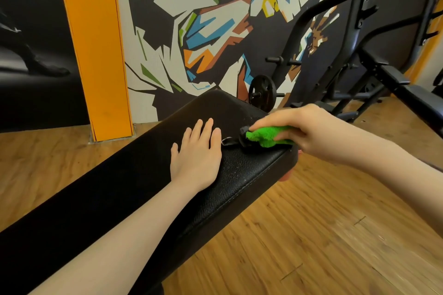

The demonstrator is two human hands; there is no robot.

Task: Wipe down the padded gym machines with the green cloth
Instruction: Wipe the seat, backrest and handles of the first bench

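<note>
Bench pad: black leather-look vinyl, pebbled grain, slight sheen, stitched seam along edge. Green cloth: fluffy terry pile, matt. Small metal ring on pad, shiny. Floor: wood-grain planks, satin finish. Rack: black painted metal, semi-gloss. Weight plate: dark matt metal. Orange pillar: smooth, matt.

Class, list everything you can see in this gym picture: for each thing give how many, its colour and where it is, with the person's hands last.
padded bench: one, black, centre, running diagonally
green cloth: one, on the bench's right edge
strap: one, black with metal ring, on bench beside cloth
pillar: one, orange, left rear
mural: one, multicoloured, back wall
weight plate: one, black, behind bench
rack: one, black, right rear
floor: wooden, brown
left hand: flat on bench
right hand: grips cloth
</note>
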